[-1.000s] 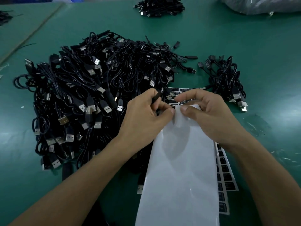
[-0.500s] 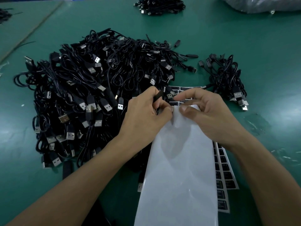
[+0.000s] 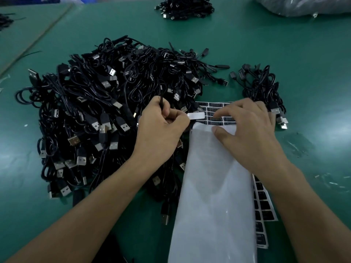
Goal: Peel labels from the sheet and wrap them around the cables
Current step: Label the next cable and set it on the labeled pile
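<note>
My left hand (image 3: 159, 130) grips a thin black cable (image 3: 161, 92) whose pin connector sticks up above my fingers. The same hand pinches a peeled label (image 3: 196, 116) by one end, its white underside facing up. The label hangs just over the top left corner of the label sheet (image 3: 214, 106), a sheet of black labels. My right hand (image 3: 247, 130) lies flat on that sheet, fingers spread on the labels and thumb on the long white backing paper (image 3: 214, 186) that runs toward me.
A big heap of black USB cables (image 3: 95, 101) fills the green table to the left. A smaller bundle of cables (image 3: 262, 88) lies right of the sheet. More black labels (image 3: 264, 215) show under my right forearm. Another cable pile (image 3: 184, 6) and a plastic bag (image 3: 303, 4) sit far back.
The label has come off the sheet, and my left hand has drawn it a little to the left with the cable. My right hand has uncurled and now lies flat on the sheet.
</note>
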Demonstrator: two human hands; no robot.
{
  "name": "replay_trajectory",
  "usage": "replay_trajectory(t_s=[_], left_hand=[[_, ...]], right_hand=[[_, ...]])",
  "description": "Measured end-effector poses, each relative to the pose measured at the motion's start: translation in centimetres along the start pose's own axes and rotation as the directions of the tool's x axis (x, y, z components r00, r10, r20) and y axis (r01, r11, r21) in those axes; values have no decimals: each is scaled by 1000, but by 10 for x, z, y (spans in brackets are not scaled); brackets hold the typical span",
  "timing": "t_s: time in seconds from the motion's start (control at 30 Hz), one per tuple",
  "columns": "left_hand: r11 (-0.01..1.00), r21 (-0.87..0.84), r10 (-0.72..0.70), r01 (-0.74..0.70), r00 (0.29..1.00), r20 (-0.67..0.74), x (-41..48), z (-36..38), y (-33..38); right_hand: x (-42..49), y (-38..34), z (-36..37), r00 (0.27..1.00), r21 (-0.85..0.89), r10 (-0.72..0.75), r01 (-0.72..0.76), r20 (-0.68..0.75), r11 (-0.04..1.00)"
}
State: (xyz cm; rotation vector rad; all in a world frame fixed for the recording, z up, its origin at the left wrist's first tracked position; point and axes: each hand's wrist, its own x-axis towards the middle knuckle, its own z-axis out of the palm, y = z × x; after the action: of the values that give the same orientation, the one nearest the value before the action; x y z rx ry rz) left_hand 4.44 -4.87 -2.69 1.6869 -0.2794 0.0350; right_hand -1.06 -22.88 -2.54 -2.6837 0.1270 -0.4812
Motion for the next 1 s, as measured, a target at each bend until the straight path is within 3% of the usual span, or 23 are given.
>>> replay_trajectory(t_s=[0.1, 0.2, 0.33, 0.53, 0.7, 0.77, 0.83, 0.9, 1.0], left_hand=[[1000, 5, -1, 1, 1000, 3, 0, 0, 1], [999, 37, -3, 3, 1000, 9, 0, 0, 3], [999, 24, -38, 37, 999, 15, 0, -1, 5], [996, -21, -85, 86, 995, 60, 0, -1, 7], [995, -23, -92, 93, 995, 41, -2, -3, 12], [991, -44, -128, 130, 991, 34, 0, -4, 12], [988, -75, -131, 132, 991, 25, 0, -4, 11], [992, -52, -114, 115, 993, 25, 0, -5, 10], [998, 4, -65, 65, 995, 72, -3, -6, 12]], right_hand=[[-3, -9, 1, 984, 52, -91, 100, -150, 994], [-5, -21, 5, 963, 103, -192, 214, -189, 971], [-5, -28, 14, 943, 76, -222, 247, -248, 966], [-5, -30, 18, 928, 63, -181, 213, -327, 975], [-5, -29, 13, 979, 347, 34, 39, -203, 937], [-2, -25, 8, 977, 603, 171, -62, -124, 795], [1, -23, 4, 961, 818, 275, -173, 19, 548], [3, -23, 3, 932, 903, 321, -275, 166, 330], [4, -23, 5, 906, 919, 322, -346, 275, 189]])
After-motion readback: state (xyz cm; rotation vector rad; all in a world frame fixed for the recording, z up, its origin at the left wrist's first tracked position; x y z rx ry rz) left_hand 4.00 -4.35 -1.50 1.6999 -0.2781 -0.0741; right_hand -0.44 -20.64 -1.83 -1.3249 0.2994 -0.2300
